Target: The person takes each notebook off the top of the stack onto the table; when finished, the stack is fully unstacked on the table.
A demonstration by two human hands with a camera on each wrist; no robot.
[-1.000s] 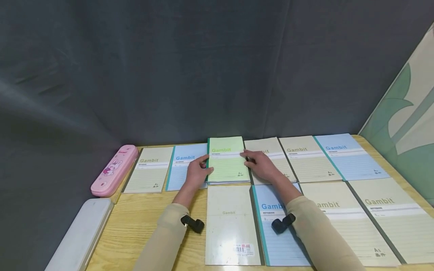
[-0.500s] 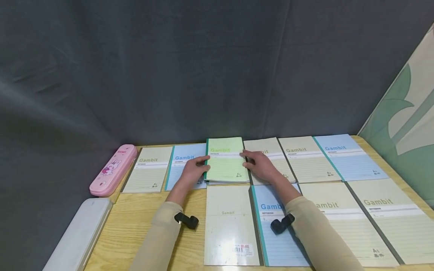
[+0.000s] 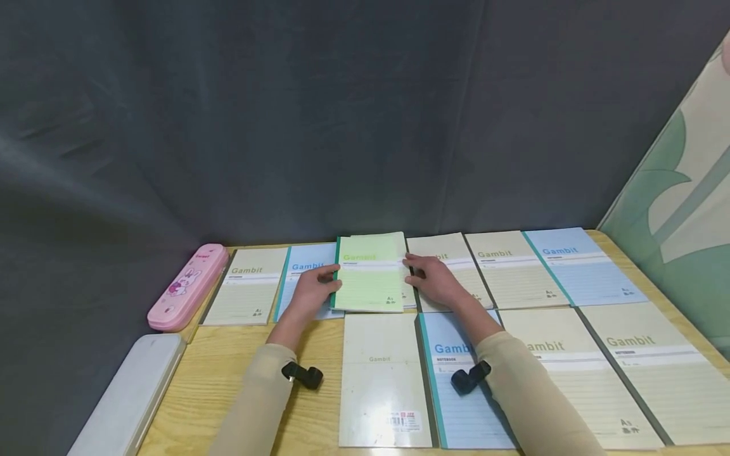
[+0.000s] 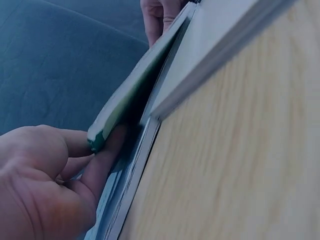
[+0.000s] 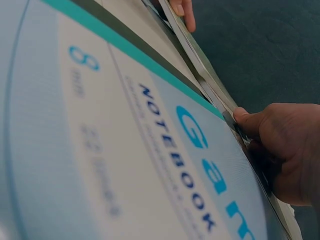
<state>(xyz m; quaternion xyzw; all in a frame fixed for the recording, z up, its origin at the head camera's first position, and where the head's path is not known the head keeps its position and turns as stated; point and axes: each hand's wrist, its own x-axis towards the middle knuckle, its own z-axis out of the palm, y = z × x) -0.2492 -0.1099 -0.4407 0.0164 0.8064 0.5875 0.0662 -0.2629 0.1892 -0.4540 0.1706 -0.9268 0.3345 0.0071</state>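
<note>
My left hand (image 3: 310, 291) pinches the spine edge of a light green Gambit notebook (image 3: 371, 285) between thumb and fingers. In the left wrist view this notebook's green spine (image 4: 97, 137) is lifted off what lies below, leaving a dark gap. A pale cream notebook (image 3: 408, 288) shows from under its right side and top. My right hand (image 3: 436, 278) grips at the right edge of that cream notebook, its thumb along the edge in the right wrist view. The green notebook overlaps a blue notebook (image 3: 308, 261) on its left.
More Gambit notebooks lie in two rows, among them a cream one (image 3: 245, 285) at left and a blue one (image 3: 582, 266) at right. A back-cover-up notebook (image 3: 384, 386) lies in front. A pink pencil case (image 3: 188, 288) and a white case (image 3: 128, 392) stand at the left edge.
My left hand has drawn the green notebook left and toward me, uncovering part of the cream notebook beneath. My right hand has stayed nearly in place.
</note>
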